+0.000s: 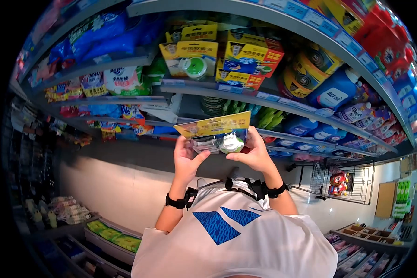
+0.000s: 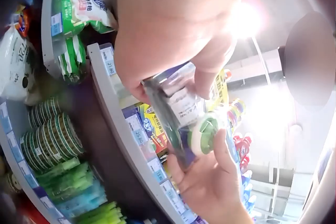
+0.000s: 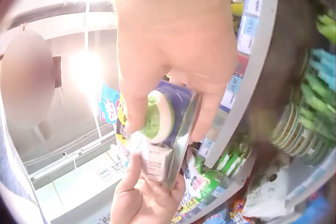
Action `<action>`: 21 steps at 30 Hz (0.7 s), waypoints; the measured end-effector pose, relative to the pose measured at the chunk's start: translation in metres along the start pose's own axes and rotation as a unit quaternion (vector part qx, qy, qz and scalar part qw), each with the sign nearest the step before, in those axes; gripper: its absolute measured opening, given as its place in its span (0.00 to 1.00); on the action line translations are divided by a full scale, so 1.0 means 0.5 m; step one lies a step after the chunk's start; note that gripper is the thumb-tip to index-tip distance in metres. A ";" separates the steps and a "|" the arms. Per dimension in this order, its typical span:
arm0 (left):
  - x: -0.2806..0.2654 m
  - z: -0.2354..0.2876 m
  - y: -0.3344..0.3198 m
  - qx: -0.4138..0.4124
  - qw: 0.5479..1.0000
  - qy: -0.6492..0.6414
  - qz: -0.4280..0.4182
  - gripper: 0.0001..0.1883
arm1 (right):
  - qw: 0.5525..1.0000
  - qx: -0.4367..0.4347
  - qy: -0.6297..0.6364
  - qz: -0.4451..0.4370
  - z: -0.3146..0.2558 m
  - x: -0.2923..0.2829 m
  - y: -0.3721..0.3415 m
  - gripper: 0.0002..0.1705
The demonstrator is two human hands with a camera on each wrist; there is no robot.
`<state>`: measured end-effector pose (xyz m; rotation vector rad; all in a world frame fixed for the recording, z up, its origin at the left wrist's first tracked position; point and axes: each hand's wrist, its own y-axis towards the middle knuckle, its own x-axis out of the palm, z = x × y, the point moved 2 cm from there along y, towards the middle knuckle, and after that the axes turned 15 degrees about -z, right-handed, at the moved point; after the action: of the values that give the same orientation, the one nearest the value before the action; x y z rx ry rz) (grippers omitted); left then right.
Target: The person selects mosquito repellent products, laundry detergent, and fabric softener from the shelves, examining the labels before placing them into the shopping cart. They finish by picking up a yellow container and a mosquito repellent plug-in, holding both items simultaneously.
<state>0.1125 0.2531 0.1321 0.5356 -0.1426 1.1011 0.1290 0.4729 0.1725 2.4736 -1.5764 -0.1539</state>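
Note:
A blister pack (image 1: 215, 125) with a yellow card top is held in front of the body, between both hands. Under its clear plastic sit a round green-and-white plug-in device (image 3: 159, 117) and a pale labelled piece (image 2: 185, 106). My left hand (image 1: 185, 160) grips one end, thumb on the plastic side and fingers behind. At the other end my right hand (image 1: 257, 153) grips the pack beside the round device, its thumb along the lower edge. The card's back is turned away in the head view. Similar yellow packs (image 1: 188, 60) stand on the shelf ahead.
Shelf edges (image 1: 245, 96) with price tags run across in front of the hands. Blue bottles (image 1: 333, 88) and yellow tins (image 1: 310, 69) stand to the right, bagged goods (image 1: 125, 79) to the left. A wire shopping cart (image 1: 361, 183) is at the right, on the pale floor.

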 end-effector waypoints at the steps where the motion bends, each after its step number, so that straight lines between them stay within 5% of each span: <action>1: 0.007 -0.002 0.009 0.011 0.999 0.037 0.010 0.41 | 0.998 -0.007 -0.056 0.017 -0.005 -0.011 -0.007 0.46; 5: 0.045 -0.012 0.053 -0.007 0.994 0.105 0.031 0.44 | 0.983 -0.087 -0.130 0.098 -0.027 -0.055 -0.043 0.44; 12: 0.095 -0.054 0.083 -0.081 0.988 0.133 0.010 0.31 | 0.862 -0.166 -0.192 0.439 -0.050 -0.211 -0.077 0.37; 15: 0.099 -0.076 0.078 -0.091 0.986 0.141 0.004 0.26 | 0.839 -0.181 -0.241 0.453 -0.044 -0.261 -0.058 0.36; 20: 0.106 -0.088 0.061 -0.147 0.979 0.143 -0.018 0.18 | 0.862 -0.194 -0.247 0.397 -0.062 -0.273 0.041 0.32; 21: 0.106 -0.091 0.056 -0.148 0.979 0.138 -0.018 0.18 | 0.838 -0.177 -0.334 0.395 -0.056 -0.285 0.059 0.32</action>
<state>0.1052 0.3270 0.1219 0.1163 -0.0522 1.0837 0.0479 0.5933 0.2035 1.3651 -2.4058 -1.1317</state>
